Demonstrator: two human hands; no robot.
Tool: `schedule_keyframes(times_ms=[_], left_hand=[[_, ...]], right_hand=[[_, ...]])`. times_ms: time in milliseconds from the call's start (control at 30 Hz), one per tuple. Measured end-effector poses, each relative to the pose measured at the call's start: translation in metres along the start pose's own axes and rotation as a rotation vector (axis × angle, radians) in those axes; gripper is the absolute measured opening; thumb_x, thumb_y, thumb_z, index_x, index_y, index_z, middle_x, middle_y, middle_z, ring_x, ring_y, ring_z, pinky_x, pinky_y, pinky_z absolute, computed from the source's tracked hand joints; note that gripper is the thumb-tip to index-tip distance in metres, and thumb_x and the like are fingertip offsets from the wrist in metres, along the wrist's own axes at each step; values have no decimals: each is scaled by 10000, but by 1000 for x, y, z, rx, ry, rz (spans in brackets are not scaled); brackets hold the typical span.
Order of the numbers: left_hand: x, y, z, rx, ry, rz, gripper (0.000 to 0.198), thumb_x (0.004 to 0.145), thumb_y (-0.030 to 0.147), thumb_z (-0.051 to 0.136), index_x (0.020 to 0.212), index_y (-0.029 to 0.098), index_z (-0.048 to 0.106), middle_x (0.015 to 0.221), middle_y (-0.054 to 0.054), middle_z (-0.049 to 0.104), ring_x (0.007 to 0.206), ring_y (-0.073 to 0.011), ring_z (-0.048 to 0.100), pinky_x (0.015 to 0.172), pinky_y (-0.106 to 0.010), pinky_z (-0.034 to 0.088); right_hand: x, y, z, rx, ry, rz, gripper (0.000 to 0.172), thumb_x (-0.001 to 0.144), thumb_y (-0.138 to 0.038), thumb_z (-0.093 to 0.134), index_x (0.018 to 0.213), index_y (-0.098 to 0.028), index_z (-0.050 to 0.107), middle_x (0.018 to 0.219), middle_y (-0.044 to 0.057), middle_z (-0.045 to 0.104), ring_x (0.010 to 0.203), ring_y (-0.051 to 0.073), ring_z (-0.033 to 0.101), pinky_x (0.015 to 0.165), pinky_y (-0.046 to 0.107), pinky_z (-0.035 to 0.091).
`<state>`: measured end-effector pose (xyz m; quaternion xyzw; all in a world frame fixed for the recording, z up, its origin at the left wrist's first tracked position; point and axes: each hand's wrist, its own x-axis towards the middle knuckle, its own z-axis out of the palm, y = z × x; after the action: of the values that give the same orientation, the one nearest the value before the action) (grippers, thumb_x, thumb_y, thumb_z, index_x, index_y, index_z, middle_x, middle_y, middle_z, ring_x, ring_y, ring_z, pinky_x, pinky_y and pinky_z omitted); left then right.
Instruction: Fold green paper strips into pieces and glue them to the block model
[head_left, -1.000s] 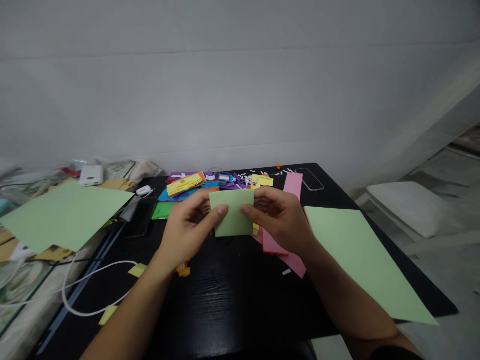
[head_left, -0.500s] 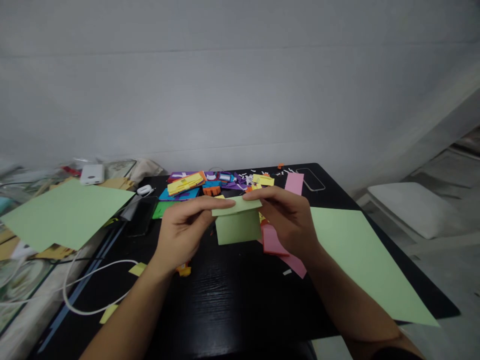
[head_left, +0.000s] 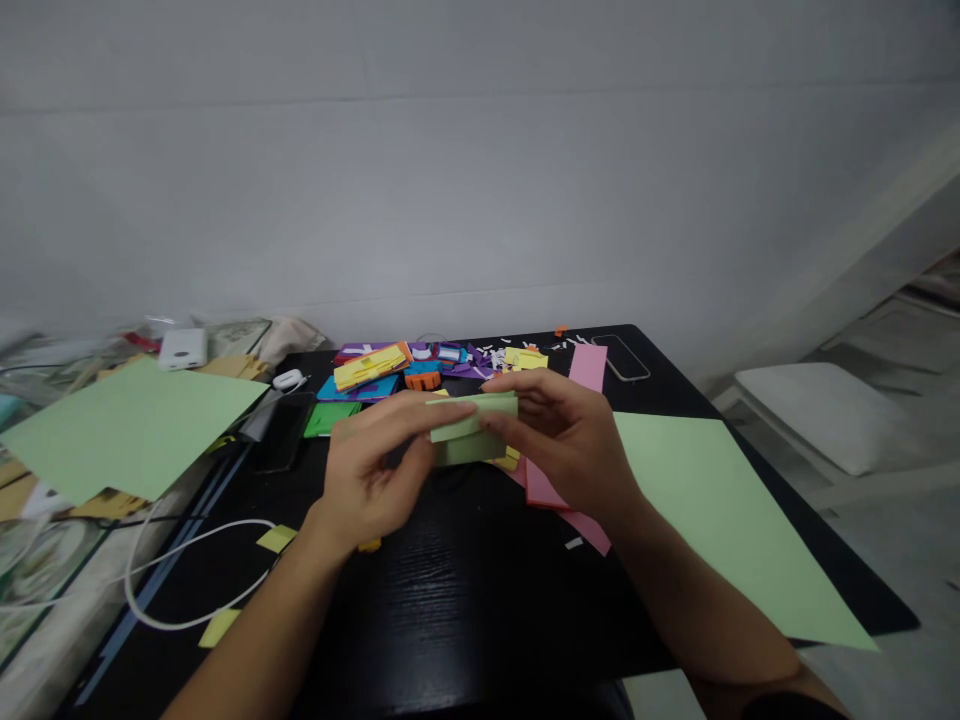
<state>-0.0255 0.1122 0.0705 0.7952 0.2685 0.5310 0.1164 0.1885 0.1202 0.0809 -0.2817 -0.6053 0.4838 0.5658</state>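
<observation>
Both my hands hold a small light green paper piece (head_left: 474,428) above the black table (head_left: 465,610). The piece is folded over on itself into a narrow band. My left hand (head_left: 373,470) pinches its left end, with fingers on top and thumb beneath. My right hand (head_left: 564,435) grips its right end in the same way. Just under my right hand lie pink and red paper strips (head_left: 551,492).
A large green sheet (head_left: 720,510) lies at the table's right edge, another green sheet (head_left: 127,425) at the left. Coloured paper scraps (head_left: 420,368) pile at the back, with a phone (head_left: 621,357) and a dark phone (head_left: 283,430). A white cable (head_left: 172,590) loops front left.
The green piece stood flat and upright between my hands; its top edge has been folded down over the rest, so it is now a low narrow band.
</observation>
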Motion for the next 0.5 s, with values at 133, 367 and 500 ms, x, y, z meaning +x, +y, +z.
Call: schedule_keyframes(times_ms=[133, 367, 500], left_hand=[[-2, 2, 1, -142, 39, -135, 408, 962, 292, 693, 1369, 273, 692, 1271, -100, 758, 1158, -277, 721, 961, -424, 602], [2, 9, 6, 100, 98, -206, 158, 948, 270, 771, 1101, 306, 786, 1000, -10, 822, 876, -196, 770, 821, -368, 622], [4, 12, 5, 135, 108, -179, 134, 950, 267, 774, 1075, 313, 789, 976, 13, 828, 837, -182, 776, 802, -362, 634]], right_hand=[[-2, 0, 1, -82, 47, -66, 180, 829, -206, 866, 987, -252, 792, 997, 11, 823, 913, 175, 798, 858, 317, 678], [-6, -2, 3, -202, 71, -100, 120, 845, -269, 864, 955, -275, 816, 925, -1, 826, 811, 170, 773, 782, 327, 674], [-6, -5, 4, -208, 57, -73, 137, 855, -265, 850, 987, -277, 819, 953, 0, 826, 791, 156, 760, 730, 296, 654]])
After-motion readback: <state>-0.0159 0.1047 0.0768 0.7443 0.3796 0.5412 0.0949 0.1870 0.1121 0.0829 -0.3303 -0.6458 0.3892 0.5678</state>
